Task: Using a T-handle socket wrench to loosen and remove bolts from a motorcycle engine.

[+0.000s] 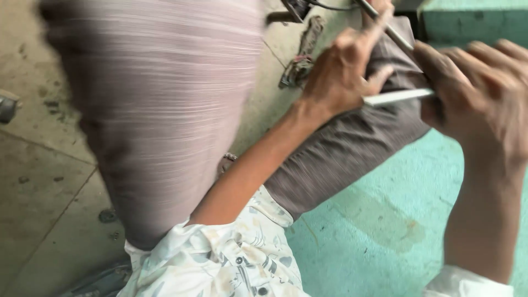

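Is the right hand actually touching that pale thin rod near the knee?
Touching. The head view shows the pale rod running straight into the right hand, whose fingers close around its end with no gap showing.

Materials and finish, seated work position

Rod: pale metal, smooth, slightly glossy. Trousers: grey-brown woven cloth, matt, finely ribbed. Shirt: thin printed cloth, cream, matt. Floor: bare concrete, rough, stained. Platform: green painted surface, matt, scuffed. Second thin bar: dull grey metal.
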